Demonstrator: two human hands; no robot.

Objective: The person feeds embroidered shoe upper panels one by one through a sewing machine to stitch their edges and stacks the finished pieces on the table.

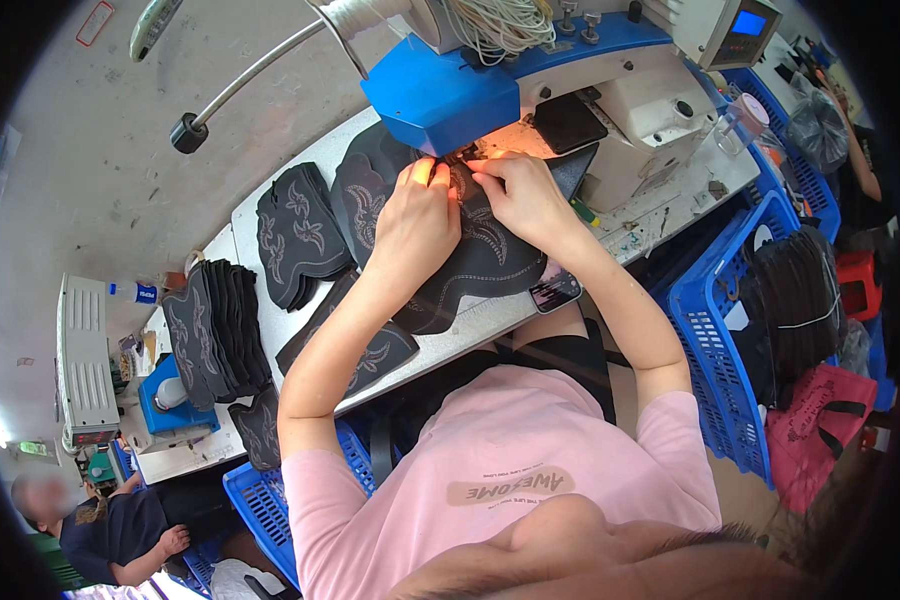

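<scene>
A black panel with curling light stitching (490,240) lies under the blue head of a sewing machine (440,95), its lower part spread over the white table edge. My left hand (418,215) presses it with bent fingers held together, close to the lit needle area. To the right of the needle my right hand (525,197) pinches at the same panel with thumb and forefinger; the fingertips of both hands are partly hidden. More dark panels (355,190) lie beneath and to the left of my left hand.
Left along the table (245,235) are a stack of stitched panels (298,235) and a thicker pile (220,325). A phone (556,291) lies by the front edge. Blue crates (715,350) stand at my right, with a pink bag (820,430) beside them. Another person (120,530) sits far left.
</scene>
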